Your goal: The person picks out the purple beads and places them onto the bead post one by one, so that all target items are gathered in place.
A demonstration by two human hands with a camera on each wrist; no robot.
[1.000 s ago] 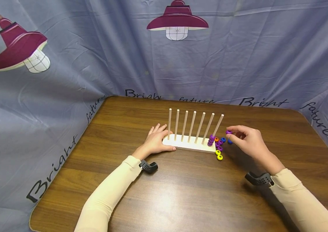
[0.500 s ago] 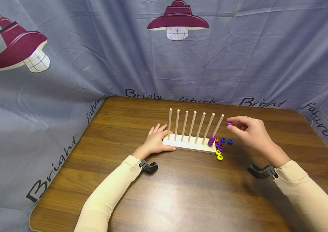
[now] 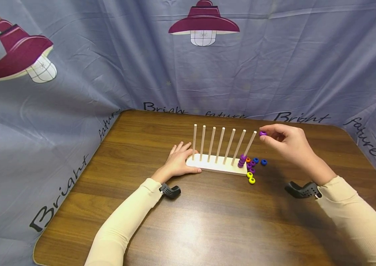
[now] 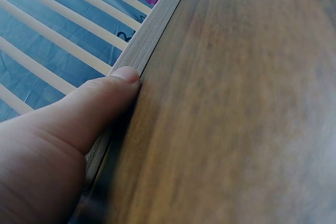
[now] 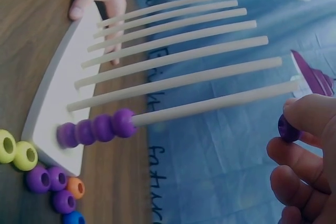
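A pale wooden peg board (image 3: 219,168) with a row of upright pegs stands on the table. My left hand (image 3: 178,162) holds its left end, the thumb (image 4: 113,90) along the front edge and other fingers behind. Several purple beads (image 5: 102,128) are stacked at the foot of the rightmost peg (image 3: 250,144); the other pegs carry none. Between thumb and fingertips my right hand (image 3: 291,142) pinches a loose purple bead (image 3: 263,133). That bead is in the air, just right of the rightmost peg's tip and apart from it in the head view.
By the board's right end lie two yellow beads (image 3: 251,177), an orange bead (image 3: 248,160), several purple beads (image 5: 50,179) and two blue beads (image 3: 260,162). The brown wooden table (image 3: 188,221) meets a printed blue-grey curtain (image 3: 207,81) at the back.
My right hand has lifted the pinched purple bead from near the table up to the height of the rightmost peg's tip. The left hand and peg board have stayed in place.
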